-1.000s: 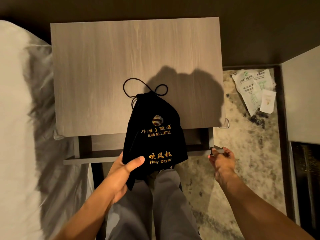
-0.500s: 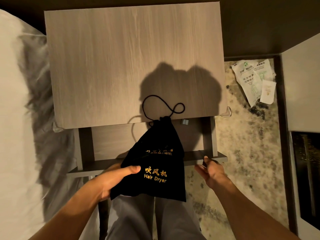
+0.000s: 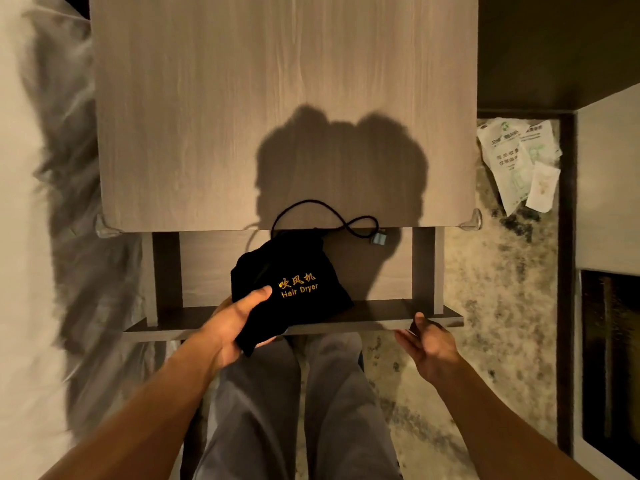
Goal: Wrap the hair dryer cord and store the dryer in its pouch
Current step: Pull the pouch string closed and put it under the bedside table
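A black drawstring pouch (image 3: 294, 271) with gold "Hair Dryer" lettering lies bulging in the pulled-out drawer (image 3: 381, 265) of a wooden nightstand. Its black drawstring (image 3: 325, 211) loops onto the nightstand's front edge and ends in a small grey toggle (image 3: 378, 239). My left hand (image 3: 235, 323) grips the pouch's near lower corner. My right hand (image 3: 427, 342) rests with spread fingers against the drawer's front panel (image 3: 346, 327), holding nothing. The dryer and its cord are hidden inside the pouch.
The nightstand top (image 3: 277, 98) fills the upper view. White bedding (image 3: 31, 237) lies along the left. White printed packets (image 3: 516, 161) lie on the patterned carpet (image 3: 491, 289) to the right. My grey-trousered legs (image 3: 298, 410) stand just before the drawer.
The pouch has moved down off the nightstand top and into the open drawer, carried by my left hand. My right hand has stayed at the drawer front.
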